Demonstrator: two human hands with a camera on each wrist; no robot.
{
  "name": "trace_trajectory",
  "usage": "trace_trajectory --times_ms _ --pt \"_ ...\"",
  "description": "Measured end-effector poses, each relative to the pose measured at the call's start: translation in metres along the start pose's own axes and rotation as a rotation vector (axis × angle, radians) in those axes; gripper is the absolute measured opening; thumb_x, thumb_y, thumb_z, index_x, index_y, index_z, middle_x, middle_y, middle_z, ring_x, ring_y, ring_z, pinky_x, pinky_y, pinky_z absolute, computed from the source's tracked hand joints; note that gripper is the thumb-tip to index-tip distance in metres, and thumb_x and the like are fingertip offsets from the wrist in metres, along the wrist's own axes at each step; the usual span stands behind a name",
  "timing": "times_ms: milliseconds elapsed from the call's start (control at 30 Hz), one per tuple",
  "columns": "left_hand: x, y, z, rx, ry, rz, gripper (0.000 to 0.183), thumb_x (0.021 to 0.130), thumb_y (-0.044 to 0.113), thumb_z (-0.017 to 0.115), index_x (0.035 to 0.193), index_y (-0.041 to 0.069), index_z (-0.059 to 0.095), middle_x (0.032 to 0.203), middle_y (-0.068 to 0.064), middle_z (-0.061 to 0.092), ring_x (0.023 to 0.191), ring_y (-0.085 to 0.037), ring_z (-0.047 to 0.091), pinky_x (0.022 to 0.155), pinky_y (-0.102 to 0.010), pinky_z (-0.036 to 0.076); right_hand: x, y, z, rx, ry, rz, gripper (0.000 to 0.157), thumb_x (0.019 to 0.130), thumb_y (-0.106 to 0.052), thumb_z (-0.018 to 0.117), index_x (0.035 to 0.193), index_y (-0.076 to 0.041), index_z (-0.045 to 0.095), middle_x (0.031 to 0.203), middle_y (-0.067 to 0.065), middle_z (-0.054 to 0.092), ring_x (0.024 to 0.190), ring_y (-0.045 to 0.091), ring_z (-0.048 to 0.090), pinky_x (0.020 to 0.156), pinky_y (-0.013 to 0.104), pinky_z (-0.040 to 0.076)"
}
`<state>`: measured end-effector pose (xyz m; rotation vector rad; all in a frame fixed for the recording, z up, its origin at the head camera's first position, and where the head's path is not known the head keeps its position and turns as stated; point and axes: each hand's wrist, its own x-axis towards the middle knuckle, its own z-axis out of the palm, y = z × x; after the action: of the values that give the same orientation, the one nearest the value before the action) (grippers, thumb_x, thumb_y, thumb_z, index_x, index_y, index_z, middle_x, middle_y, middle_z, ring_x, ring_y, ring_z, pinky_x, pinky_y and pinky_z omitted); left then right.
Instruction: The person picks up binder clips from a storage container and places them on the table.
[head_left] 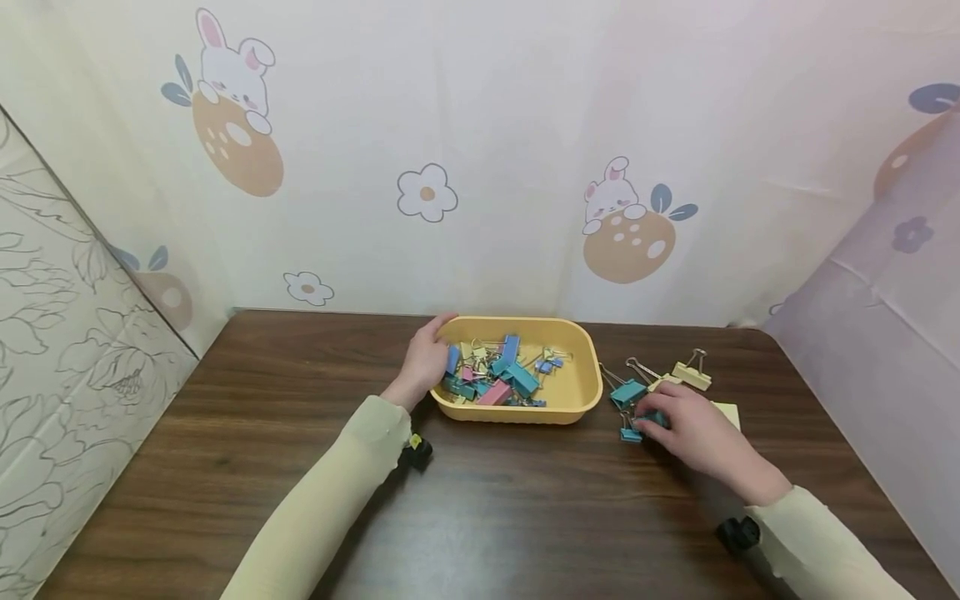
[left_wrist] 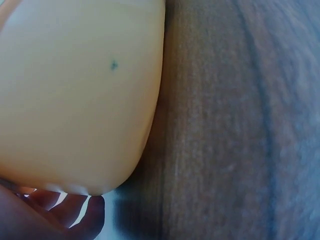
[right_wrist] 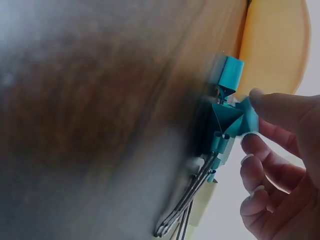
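Fingers of the right hand [head_left: 693, 429] pinch a blue-green clip [right_wrist: 250, 117].
Head view: this clip is right of the yellow box [head_left: 573, 367], low by the counter [head_left: 517, 500], close to loose clips [head_left: 692, 375]. The left hand [head_left: 425, 364] holds the box's left end, and more clips [head_left: 519, 379] lie inside. Left wrist view: bent fingers touch the box's outside; a steady hold should stop it sliding. Right wrist view: thumb and finger press the clip. Best to squeeze its body gently and lift straight up, so it doesn't catch the long wires [right_wrist: 186, 200] beside it. It looks smooth and bright, shaped like a wedge; its own handles are hard to see.
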<state>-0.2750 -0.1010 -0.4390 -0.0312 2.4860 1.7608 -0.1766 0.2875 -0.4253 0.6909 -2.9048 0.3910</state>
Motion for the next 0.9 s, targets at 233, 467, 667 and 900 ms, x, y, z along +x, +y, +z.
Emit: trace_trajectory --times_ms 233,467,667,900 --pt "0.0 0.001 0.002 0.005 -0.007 0.007 0.05 0.103 0.005 0.035 0.149 0.02 0.046 0.15 -0.005 0.046 0.136 -0.026 0.043 0.112 -0.049 0.033 0.001 0.002 -0.009 -0.011 0.048 -0.01 0.009 0.084 -0.013 0.079 0.088 -0.018 0.072 0.085 -0.008 0.058 0.071 0.01 0.05 0.061 0.033 0.047" --pt "0.001 -0.001 -0.001 0.018 0.0 0.014 0.05 0.103 0.006 0.035 0.149 0.02 0.046 0.15 -0.004 0.046 0.136 -0.026 0.042 0.112 -0.049 0.033 0.02 -0.011 -0.024 0.025 0.049 -0.015 0.009 0.09 -0.012 0.072 0.099 -0.011 0.073 0.093 -0.003 0.062 0.079 0.015 0.059 0.067 0.037 0.053" --pt "0.002 -0.003 0.0 0.02 -0.005 0.012 0.049 0.103 0.007 0.035 0.149 0.021 0.046 0.152 -0.004 0.044 0.138 -0.026 0.041 0.112 -0.05 0.032 0.048 -0.031 -0.026 0.093 0.045 -0.038 0.019 0.093 -0.012 0.068 0.111 -0.006 0.07 0.107 0.004 0.064 0.092 0.022 0.065 0.076 0.042 0.056" --pt "0.001 -0.002 0.0 0.021 0.005 0.017 0.049 0.103 0.006 0.035 0.149 0.02 0.046 0.15 -0.005 0.045 0.136 -0.026 0.043 0.112 -0.05 0.033 0.083 -0.048 -0.007 0.033 0.04 -0.142 0.02 0.089 -0.006 0.07 0.109 -0.002 0.069 0.108 0.01 0.062 0.096 0.025 0.059 0.081 0.042 0.053"
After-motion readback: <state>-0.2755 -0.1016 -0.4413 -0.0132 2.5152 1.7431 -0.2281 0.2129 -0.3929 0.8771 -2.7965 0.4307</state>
